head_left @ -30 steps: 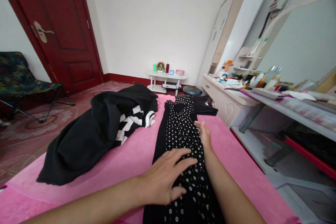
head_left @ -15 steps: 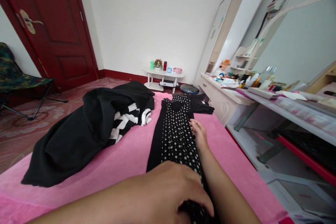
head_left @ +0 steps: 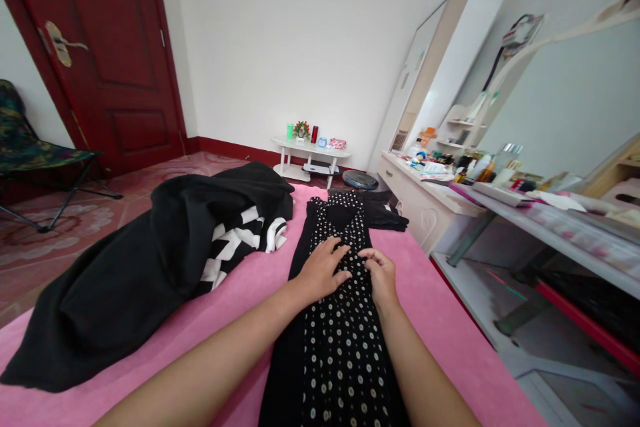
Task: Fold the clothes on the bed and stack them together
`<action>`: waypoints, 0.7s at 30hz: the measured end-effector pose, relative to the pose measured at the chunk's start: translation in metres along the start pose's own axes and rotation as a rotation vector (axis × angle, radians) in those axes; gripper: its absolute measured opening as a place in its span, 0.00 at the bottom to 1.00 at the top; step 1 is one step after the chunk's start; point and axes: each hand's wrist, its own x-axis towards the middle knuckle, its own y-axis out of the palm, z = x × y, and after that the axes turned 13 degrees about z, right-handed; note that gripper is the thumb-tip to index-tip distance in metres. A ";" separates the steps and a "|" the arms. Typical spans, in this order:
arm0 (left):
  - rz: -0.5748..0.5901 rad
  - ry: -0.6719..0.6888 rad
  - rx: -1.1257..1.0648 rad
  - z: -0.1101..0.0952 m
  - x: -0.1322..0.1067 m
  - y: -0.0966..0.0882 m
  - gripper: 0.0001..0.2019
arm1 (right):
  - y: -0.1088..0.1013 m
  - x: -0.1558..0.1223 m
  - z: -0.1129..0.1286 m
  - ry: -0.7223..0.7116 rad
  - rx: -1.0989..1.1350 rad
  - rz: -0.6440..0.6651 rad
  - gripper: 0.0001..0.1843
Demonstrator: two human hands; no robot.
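A long black dress with white dots (head_left: 340, 347) lies stretched out lengthwise on the pink bedspread (head_left: 440, 340), plain black along its left side. My left hand (head_left: 323, 271) rests on its upper middle, fingers spread over the dotted cloth. At the dress's right edge my right hand (head_left: 382, 280) has its fingers bent inward on the fabric, the thumb mostly hidden. Beyond the hands sits a folded dark garment (head_left: 385, 213), partly behind the dress's top.
A bulky black garment (head_left: 125, 267) with a black-and-white patterned piece (head_left: 233, 247) covers the bed's left side. On the right stand a cluttered dressing table (head_left: 425, 183) and a grey-legged desk (head_left: 550, 213). A camouflage folding chair (head_left: 40, 153) is near the red door (head_left: 125, 60).
My left hand has moved forward from the near part of the dress and opened onto its upper middle. The right hand's fingers have bent in at the edge. The near cloth now lies flatter.
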 end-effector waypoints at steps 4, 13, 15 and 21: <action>0.031 0.029 0.110 0.011 0.001 0.022 0.26 | -0.002 -0.003 -0.002 -0.009 -0.011 -0.047 0.08; 0.097 0.213 0.062 0.008 -0.005 0.019 0.19 | -0.007 0.057 -0.009 0.244 -0.305 -0.160 0.27; 0.114 0.237 0.038 0.009 -0.004 0.017 0.18 | -0.015 0.085 -0.015 0.262 -0.467 -0.155 0.29; 0.181 0.287 -0.007 0.008 -0.006 0.014 0.19 | -0.039 0.149 -0.026 0.247 -0.754 -0.080 0.11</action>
